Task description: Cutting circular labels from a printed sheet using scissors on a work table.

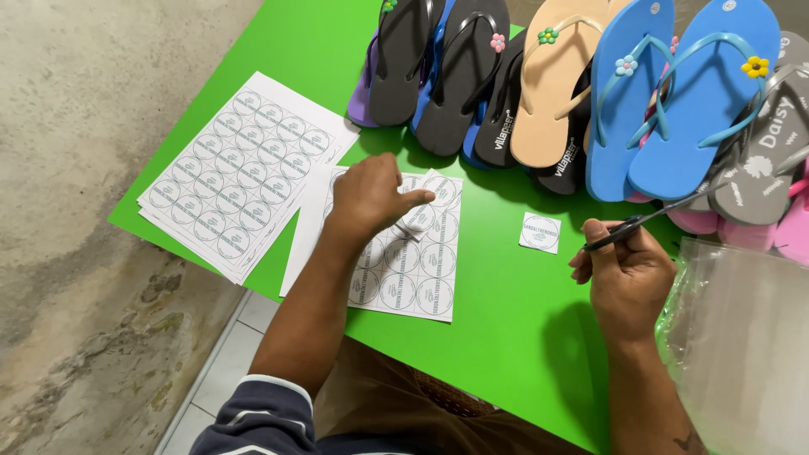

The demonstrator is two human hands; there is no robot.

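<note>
a partly cut sheet of round labels [410, 261] lies flat on the green table [506, 337], and its upper edge is pinched and lifted by the left hand [371, 195], fingers closed on the paper. scissors [653, 217] are held in the right hand [628, 274], fingers wrapped about the handles, blades closed. one cut label square [540, 232] lies apart between the hands. the cutting step is judged to be in hand; next, blade and sheet edge must be brought together. a full label stack [240, 173] and flip-flops [590, 84] lie beyond.

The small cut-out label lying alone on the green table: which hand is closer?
Right. The right hand, holding scissors, sits just right of the cut-out label; the left hand rests further left on the label sheet.
</note>
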